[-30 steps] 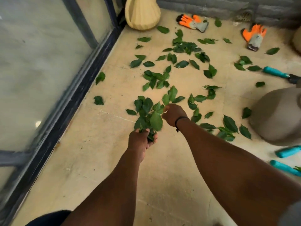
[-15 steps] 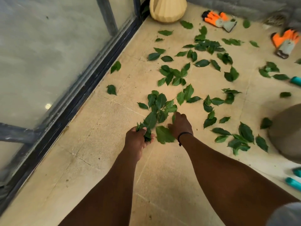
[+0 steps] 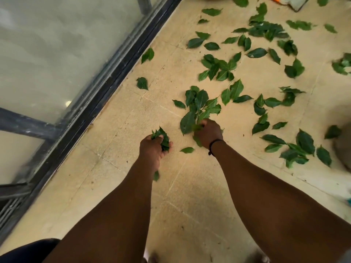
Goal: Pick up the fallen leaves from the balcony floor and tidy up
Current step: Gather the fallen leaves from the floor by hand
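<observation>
Green fallen leaves lie scattered over the beige tiled balcony floor [image 3: 190,186], thickest ahead and to the right. My left hand [image 3: 154,149] grips a small bunch of leaves [image 3: 161,138] that sticks out above its fingers. My right hand [image 3: 208,132], with a dark band at the wrist, holds a leafy sprig [image 3: 199,107] whose leaves fan out ahead of it. One loose leaf [image 3: 187,149] lies on the floor between my hands. Another leaf [image 3: 156,175] shows beside my left forearm.
A glass door in a dark metal frame [image 3: 106,86] runs along the left. Two single leaves [image 3: 142,83] lie close to the frame. A grey rounded pot [image 3: 343,149] stands at the right edge. An orange and grey glove [image 3: 292,1] peeks in at the top.
The view has tilted down and closer, so the glove and pots slid away. My left hand drew back with its small bunch. My right hand took hold of the sprig.
</observation>
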